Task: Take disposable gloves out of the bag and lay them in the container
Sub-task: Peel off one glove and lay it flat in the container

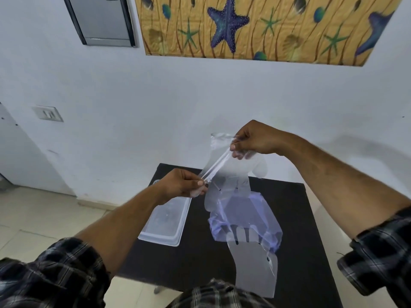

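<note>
Glove (224,174), clear disposable film, is held in the air above the black bench (295,218), stretched by its cuff edge between my two hands. Left hand (182,185) pinches one end of the edge at about 8 o'clock; right hand (255,138) pinches the other end at 2 o'clock, higher and farther out. Fingers of both hands are clamped on the film, none free. The glove's finger lobes hang down from the taut edge. I judge the spread grip serves to pull the film flat and free of any clinging layer before laying it down. Bag (244,218), bluish, sits on the bench directly beneath the glove, with another glove (251,263) lying at 6 o'clock of it. Container (164,218), translucent, rests at 9 o'clock of the bag, under my left hand; contents unclear.
</note>
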